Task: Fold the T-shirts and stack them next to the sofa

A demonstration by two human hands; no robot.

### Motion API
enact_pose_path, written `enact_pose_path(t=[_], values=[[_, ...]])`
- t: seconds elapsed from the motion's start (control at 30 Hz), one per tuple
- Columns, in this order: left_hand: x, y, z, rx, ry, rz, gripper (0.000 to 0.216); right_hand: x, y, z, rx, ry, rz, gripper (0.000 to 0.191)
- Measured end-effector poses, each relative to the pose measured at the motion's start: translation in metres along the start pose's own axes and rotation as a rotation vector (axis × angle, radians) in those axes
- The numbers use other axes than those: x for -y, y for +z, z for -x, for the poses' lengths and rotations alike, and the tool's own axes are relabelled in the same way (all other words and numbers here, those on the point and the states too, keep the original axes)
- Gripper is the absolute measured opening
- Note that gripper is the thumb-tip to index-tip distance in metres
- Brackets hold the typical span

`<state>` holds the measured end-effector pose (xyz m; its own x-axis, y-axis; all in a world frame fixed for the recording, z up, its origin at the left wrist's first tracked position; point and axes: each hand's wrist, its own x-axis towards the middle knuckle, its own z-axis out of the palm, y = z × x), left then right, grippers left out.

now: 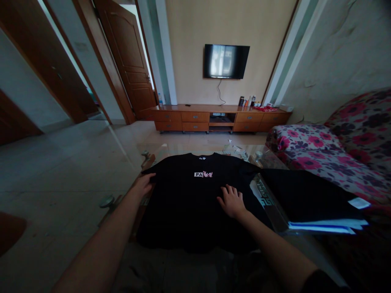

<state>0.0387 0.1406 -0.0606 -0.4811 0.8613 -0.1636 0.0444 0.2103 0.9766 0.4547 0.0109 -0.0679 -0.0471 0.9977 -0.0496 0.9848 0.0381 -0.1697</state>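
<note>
Right hand point(233, 202) lay spread on black T-shirt point(189, 211), left hand point(143, 185) at its sleeve point(157, 166), grip unclear; smoothing seemed the step, next wanting light tension.

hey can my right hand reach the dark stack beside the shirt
Probably yes: your right hand rests open on the black shirt, and nothing visible stands between it and the dark stack.

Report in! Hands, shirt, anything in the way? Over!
Left hand at one sleeve, right hand palm-down on black shirt. Shirt spread, print up, on glass table. Dark cloth pile near other sleeve.
</note>
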Motion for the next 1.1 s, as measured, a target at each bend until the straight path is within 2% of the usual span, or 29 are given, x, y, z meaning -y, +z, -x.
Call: enact_pose_path(t=[0.07,0.13,0.17,0.23,0.3,0.37,0.43,0.6,0.73,0.83,1.1], values=[[-0.002,0.003,0.002,0.025,0.017,-0.022,0.038,0.0,0.0,0.0,-0.003,0.0,0.001,0.062],[-0.004,0.007,0.008,0.023,0.117,-0.104,0.045,0.001,0.0,0.0,-0.006,-0.003,0.004,0.062],[-0.005,0.009,0.013,0.026,0.224,-0.199,0.047,0.001,0.0,0.001,-0.006,-0.005,0.006,0.062],[-0.004,0.012,0.026,0.094,0.529,-0.487,0.05,0.001,0.0,0.001,-0.005,-0.008,0.01,0.062],[0.001,0.015,0.039,0.264,0.836,-0.783,0.053,0.002,0.0,0.002,-0.009,-0.01,0.011,0.062],[0.012,0.017,0.05,0.445,0.985,-0.946,0.059,0.002,0.0,0.002,-0.01,-0.004,0.011,0.062],[0.024,0.018,0.053,0.511,0.994,-1.022,0.064,0.001,0.001,0.002,-0.009,0.0,0.009,0.062],[0.046,0.02,0.042,0.502,0.88,-1.088,0.06,-0.002,0.005,0.002,-0.01,-0.002,-0.005,0.062],[0.047,0.021,0.041,0.541,0.911,-1.108,0.058,-0.002,0.006,0.001,-0.025,-0.004,-0.012,0.062],[0.047,0.02,0.047,0.555,0.882,-1.147,0.065,-0.001,0.006,0.001,-0.016,-0.004,-0.015,0.063],[0.042,0.02,0.059,0.487,0.847,-1.211,0.069,0.002,0.018,0.008,-0.037,0.016,-0.009,0.062]])
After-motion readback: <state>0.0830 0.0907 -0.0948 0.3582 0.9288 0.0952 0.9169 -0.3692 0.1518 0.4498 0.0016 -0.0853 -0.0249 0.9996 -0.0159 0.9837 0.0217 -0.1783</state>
